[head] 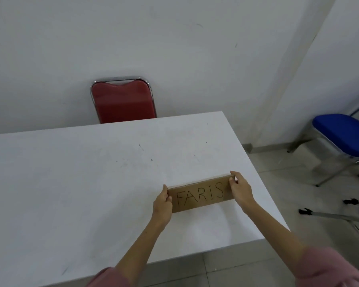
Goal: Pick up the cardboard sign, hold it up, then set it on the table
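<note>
A brown cardboard sign with "FARIS" written on it in black is over the near right part of the white table. My left hand grips its left end and my right hand grips its right end. The lettered face tilts toward me. I cannot tell whether the lower edge touches the tabletop. Pink sleeves cover both of my forearms near the bottom of the view.
A red chair with a chrome frame stands behind the table's far edge against the white wall. A blue chair stands on the tiled floor to the right. More chrome chair legs lie near the table's right edge.
</note>
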A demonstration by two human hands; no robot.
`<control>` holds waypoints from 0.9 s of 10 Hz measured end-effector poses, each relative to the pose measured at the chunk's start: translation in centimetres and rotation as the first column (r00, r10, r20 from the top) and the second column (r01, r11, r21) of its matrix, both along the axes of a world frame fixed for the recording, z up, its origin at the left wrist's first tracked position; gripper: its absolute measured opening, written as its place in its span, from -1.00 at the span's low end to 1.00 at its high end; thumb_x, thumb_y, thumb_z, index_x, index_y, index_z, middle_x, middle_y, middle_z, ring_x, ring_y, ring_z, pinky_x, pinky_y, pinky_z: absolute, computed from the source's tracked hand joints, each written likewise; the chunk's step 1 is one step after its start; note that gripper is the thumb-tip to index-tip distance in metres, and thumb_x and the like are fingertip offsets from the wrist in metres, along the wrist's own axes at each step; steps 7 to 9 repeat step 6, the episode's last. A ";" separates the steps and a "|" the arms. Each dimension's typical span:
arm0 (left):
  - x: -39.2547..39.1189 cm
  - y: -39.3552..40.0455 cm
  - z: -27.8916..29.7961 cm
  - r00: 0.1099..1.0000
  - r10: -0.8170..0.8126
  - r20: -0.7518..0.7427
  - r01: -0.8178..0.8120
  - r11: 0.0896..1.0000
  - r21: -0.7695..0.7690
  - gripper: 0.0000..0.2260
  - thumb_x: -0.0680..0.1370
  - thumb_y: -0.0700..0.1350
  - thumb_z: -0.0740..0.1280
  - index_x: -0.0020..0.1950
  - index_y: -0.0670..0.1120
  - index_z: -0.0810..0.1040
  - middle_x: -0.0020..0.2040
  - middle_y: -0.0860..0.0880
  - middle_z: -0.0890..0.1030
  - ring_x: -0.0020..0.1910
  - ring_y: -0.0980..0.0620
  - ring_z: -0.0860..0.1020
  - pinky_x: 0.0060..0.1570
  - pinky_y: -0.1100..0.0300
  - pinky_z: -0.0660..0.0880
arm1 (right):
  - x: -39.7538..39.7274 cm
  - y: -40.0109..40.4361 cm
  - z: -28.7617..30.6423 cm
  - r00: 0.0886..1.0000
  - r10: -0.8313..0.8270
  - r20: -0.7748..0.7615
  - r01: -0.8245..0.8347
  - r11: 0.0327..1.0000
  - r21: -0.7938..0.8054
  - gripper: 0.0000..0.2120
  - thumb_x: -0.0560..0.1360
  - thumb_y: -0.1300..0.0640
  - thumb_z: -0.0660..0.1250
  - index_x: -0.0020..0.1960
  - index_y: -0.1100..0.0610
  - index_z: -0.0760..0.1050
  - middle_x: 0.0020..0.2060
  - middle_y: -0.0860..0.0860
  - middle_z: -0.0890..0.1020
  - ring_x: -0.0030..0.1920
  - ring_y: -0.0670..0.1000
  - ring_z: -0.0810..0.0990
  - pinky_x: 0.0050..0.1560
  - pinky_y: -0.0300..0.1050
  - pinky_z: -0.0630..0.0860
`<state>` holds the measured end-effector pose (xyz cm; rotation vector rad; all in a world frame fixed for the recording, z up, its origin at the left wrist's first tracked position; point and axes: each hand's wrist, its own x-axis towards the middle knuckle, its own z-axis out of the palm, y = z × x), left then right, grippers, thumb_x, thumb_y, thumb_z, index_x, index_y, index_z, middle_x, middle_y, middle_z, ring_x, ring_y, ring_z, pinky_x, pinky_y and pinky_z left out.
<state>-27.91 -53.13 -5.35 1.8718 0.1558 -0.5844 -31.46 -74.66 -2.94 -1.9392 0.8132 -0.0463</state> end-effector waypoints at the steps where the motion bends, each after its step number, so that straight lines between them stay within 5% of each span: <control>1: -0.2 0.2 -1.5 0.999 -0.003 -0.054 0.006 0.999 0.043 -0.54 0.61 -0.27 -0.04 0.51 -0.07 0.04 0.27 -0.12 0.44 0.20 -0.07 0.43 0.19 0.16 0.41 | -0.9 0.3 -1.8 0.998 0.009 -0.069 -0.006 0.999 0.038 -0.65 0.60 0.18 0.05 0.38 0.16 0.27 0.34 0.20 0.40 0.33 0.17 0.36 0.31 0.00 0.32; 2: -0.7 0.4 -2.1 0.992 -0.076 -0.099 0.084 0.993 0.081 -0.52 0.61 -0.28 -0.05 0.52 -0.07 -0.05 0.21 -0.07 0.39 0.00 0.09 0.40 -0.10 0.33 0.34 | -1.9 0.7 -2.7 0.987 0.063 -0.151 -0.051 0.996 0.080 -0.61 0.60 0.15 0.08 0.41 0.16 0.18 0.37 0.21 0.37 0.35 0.19 0.34 0.33 0.03 0.30; 3: -1.1 0.8 -2.4 0.985 -0.122 -0.120 0.134 0.987 0.091 -0.47 0.62 -0.25 0.00 0.51 -0.03 -0.18 0.48 -0.13 0.22 0.37 -0.06 0.32 0.13 0.24 0.34 | -2.4 1.0 -3.0 0.970 0.127 -0.206 -0.105 0.988 0.116 -0.55 0.59 0.14 0.11 0.43 0.18 0.10 0.38 0.21 0.34 0.35 0.20 0.33 0.32 0.03 0.31; 4: -0.8 1.4 -1.7 0.988 -0.113 -0.108 0.122 0.989 0.079 -0.43 0.61 -0.24 0.03 0.50 -0.03 -0.24 0.52 -0.17 0.17 0.46 -0.11 0.22 0.30 0.14 0.28 | -2.3 1.0 -2.2 0.958 0.163 -0.237 -0.134 0.982 0.134 -0.51 0.58 0.14 0.13 0.45 0.18 0.05 0.38 0.22 0.32 0.36 0.20 0.31 0.32 0.02 0.30; 6: 1.1 2.7 1.4 0.996 -0.087 0.009 0.086 0.994 0.066 -0.42 0.60 -0.23 0.08 0.51 -0.05 -0.19 0.52 -0.19 0.15 0.49 -0.12 0.18 0.45 0.05 0.16 | -0.8 2.1 0.6 0.984 0.151 -0.091 -0.142 0.984 0.104 -0.49 0.56 0.14 0.17 0.45 0.12 0.07 0.41 0.22 0.24 0.40 0.18 0.26 0.36 0.03 0.26; 9: 1.1 2.7 1.4 0.996 -0.087 0.009 0.086 0.994 0.066 -0.42 0.60 -0.23 0.08 0.51 -0.05 -0.19 0.52 -0.19 0.15 0.49 -0.12 0.18 0.45 0.05 0.16 | -0.8 2.1 0.6 0.984 0.151 -0.091 -0.142 0.984 0.104 -0.49 0.56 0.14 0.17 0.45 0.12 0.07 0.41 0.22 0.24 0.40 0.18 0.26 0.36 0.03 0.26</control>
